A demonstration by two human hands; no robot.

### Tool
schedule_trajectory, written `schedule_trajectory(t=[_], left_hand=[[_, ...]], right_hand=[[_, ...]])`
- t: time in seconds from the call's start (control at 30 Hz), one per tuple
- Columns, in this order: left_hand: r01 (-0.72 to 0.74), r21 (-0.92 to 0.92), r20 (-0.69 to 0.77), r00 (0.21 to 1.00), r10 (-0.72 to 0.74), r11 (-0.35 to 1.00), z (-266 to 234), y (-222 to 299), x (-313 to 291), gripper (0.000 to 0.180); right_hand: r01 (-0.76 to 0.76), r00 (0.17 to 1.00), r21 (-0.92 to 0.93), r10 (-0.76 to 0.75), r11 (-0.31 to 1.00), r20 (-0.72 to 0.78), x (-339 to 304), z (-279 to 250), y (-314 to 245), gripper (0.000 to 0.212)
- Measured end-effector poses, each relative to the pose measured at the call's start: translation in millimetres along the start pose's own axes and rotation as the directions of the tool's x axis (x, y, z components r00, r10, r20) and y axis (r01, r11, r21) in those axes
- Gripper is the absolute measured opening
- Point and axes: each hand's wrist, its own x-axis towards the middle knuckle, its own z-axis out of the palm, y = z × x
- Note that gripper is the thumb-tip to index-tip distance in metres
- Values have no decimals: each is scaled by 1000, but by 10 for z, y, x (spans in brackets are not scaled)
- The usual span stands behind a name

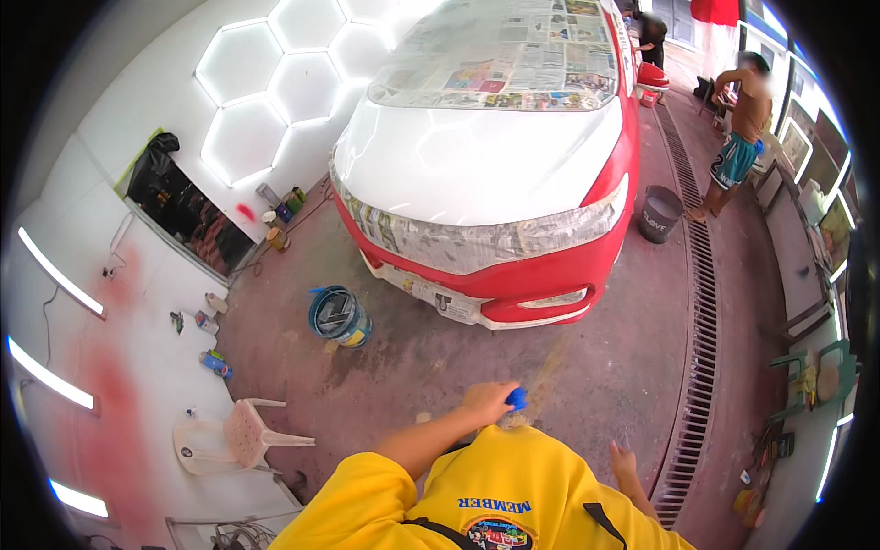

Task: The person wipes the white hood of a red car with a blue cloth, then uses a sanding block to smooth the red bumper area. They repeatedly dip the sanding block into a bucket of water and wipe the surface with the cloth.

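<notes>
My left hand (pixel 484 404) is closed around a small bright blue object (pixel 516 399) in front of my chest; its kind is not clear, as my fingers cover part of it. Lower and to the right, my right hand (pixel 624 456) hangs by my side with fingers loosely apart and nothing visible in it. Ahead stands a car with a white hood (pixel 477 165) and red sides. Newspaper (pixel 513 55) covers its windshield, and more masking paper (pixel 458 243) runs across the front grille and headlights. Both hands are apart from the car.
A blue bucket (pixel 337 316) stands on the floor left of the car's front. A dark bucket (pixel 659 215) is beside the long drain grate (pixel 698 302). A plastic chair (pixel 246 435) is at the left wall, a green chair (pixel 830 376) at right. Another person (pixel 747 110) stands far right.
</notes>
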Motion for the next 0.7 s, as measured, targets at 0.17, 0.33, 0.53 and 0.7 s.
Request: schedule_trajectory(t=[0.17,0.33,0.53,0.7], left_hand=[[-76,-212,61,994,91,974,-640,479,-251,57],[121,-676,-27,982,-189,727,-37,-967,-446,73],[62,-289,-605,762,-232,955,-472,-1220,-1272,60],[-122,-539,-407,904,-130,833,-1022,-1488,-1299,33]], right_hand=[[495,783,456,-608,739,135,-718,1019,-1219,36],[674,589,391,-775,627,229,-1195,1751,-1834,35],[882,368,-470,-687,44,626,-2115,2598,-2256,62],[925,301,-379,-658,26,690,-2421,2707,-2549,60]])
